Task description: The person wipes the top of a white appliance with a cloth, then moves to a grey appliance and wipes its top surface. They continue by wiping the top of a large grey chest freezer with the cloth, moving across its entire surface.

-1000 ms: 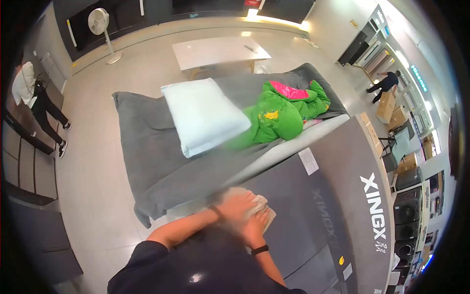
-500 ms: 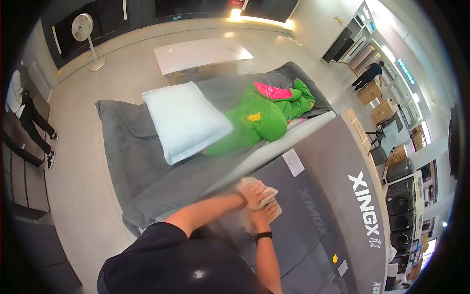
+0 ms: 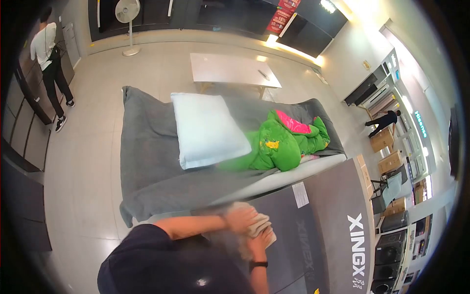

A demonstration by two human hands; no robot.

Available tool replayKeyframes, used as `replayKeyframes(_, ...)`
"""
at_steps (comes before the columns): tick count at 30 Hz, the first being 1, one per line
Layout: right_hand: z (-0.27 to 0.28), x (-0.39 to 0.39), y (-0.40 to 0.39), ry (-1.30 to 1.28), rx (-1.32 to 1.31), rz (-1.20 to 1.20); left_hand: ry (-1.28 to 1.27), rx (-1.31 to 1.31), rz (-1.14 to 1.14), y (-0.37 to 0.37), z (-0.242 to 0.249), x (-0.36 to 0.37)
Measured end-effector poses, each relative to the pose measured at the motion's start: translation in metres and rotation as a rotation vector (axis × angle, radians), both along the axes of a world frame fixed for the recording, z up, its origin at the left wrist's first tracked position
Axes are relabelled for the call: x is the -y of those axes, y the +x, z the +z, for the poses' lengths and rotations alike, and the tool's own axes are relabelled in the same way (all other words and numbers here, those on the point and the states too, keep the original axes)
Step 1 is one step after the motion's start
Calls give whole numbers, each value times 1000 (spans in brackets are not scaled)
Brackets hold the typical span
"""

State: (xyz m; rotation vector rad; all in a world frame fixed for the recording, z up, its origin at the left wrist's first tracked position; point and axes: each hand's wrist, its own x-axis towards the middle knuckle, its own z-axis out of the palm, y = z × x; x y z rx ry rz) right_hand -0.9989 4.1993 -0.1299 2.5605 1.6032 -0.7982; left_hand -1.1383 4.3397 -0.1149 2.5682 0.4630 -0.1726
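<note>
The beige cloth point(image 3: 260, 225) lies directly under your two hands, against the dark glossy panel point(image 3: 289, 245) in front of you, so neither hand is apart from it. Its folded bulk seems to run slantwise, from the upper left of the view down toward the lower right, though your hands cover too much of it to be sure of the long axis. The lettered board point(image 3: 338, 191) stands off to the right, and your right hand is the nearer one to it; the grey cover point(image 3: 149, 147) spreads beyond the panel, nearer your left hand.

Your left hand point(image 3: 240, 218) rests on the upper-left end of the cloth, its outline smeared by blur. Your right hand point(image 3: 260, 242), with a black wristband point(image 3: 258, 264) behind it, sits lower and closer to your body, its fingers reaching forward over the folds. The two are close together — pale layers of cloth show between them. Both plainly touch the cloth, but you cannot tell whether the fingers are curled around it or simply laid on top — the blur and the covered undersides hide that.
</note>
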Motion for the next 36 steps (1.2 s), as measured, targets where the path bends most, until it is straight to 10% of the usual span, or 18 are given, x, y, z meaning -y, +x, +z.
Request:
replayKeyframes(4,9,44,-48,156,-59,52,-74,-173,-124,-76,74,-10)
replayKeyframes(8,-10,63,-53,204,-140,2,114,63,-52,-93,-7,11)
replayKeyframes(25,-3,-54,98,-12,16,-254,-193,-230,-180,105,102,-84)
replayKeyframes(36,1,-91,152,-18,-26,-305,3,43,14,159,-11,-82)
